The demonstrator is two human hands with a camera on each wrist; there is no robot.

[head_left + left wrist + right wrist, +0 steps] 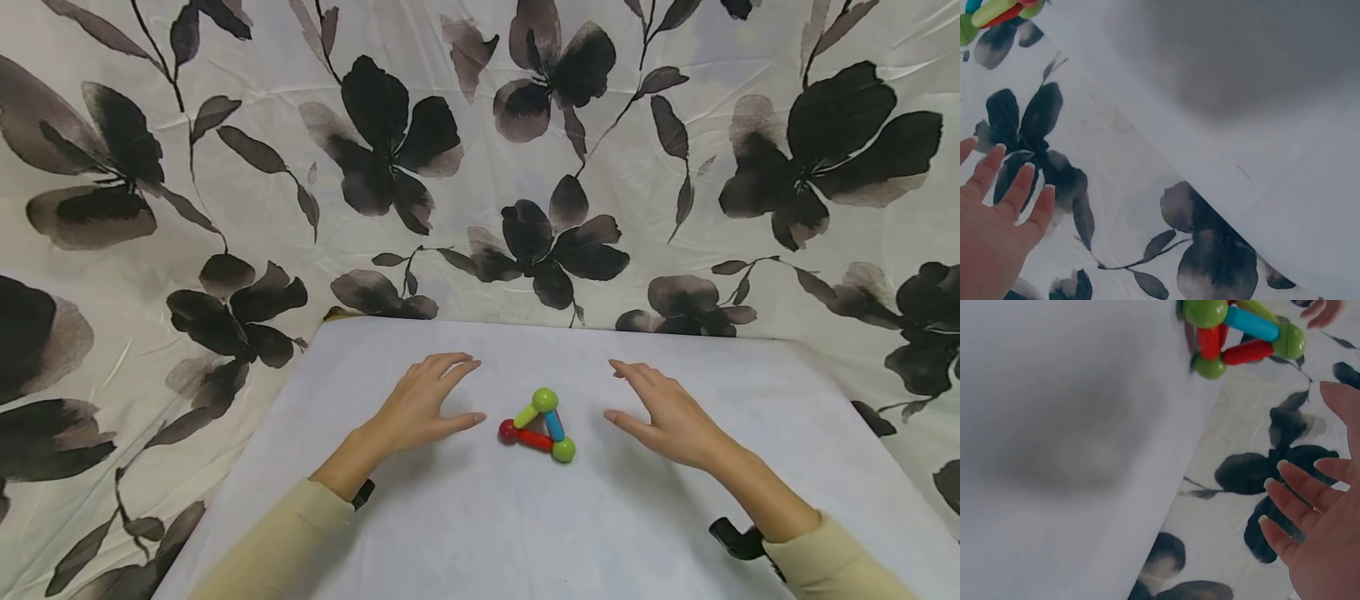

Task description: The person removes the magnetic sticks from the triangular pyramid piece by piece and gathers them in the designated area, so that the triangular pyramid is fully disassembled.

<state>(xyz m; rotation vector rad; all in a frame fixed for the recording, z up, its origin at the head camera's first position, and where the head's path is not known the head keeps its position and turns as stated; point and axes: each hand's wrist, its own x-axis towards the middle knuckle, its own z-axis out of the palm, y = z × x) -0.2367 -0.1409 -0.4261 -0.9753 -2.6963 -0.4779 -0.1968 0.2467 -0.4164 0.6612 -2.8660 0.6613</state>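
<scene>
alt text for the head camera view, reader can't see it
A triangular-looking toy frame of coloured rods and balls sits on a white table between a person's left hand and right hand, both open, neither touching it. A pale, dark-flowered cloth fills the background.

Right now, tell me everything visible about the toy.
The toy, apparently glossy plastic, rests on the white tabletop between the left hand and right hand, touched by neither. The head view shows one red ball and two green balls joined in a triangle by red, blue and lime rods; the right wrist view, three green balls.
</scene>
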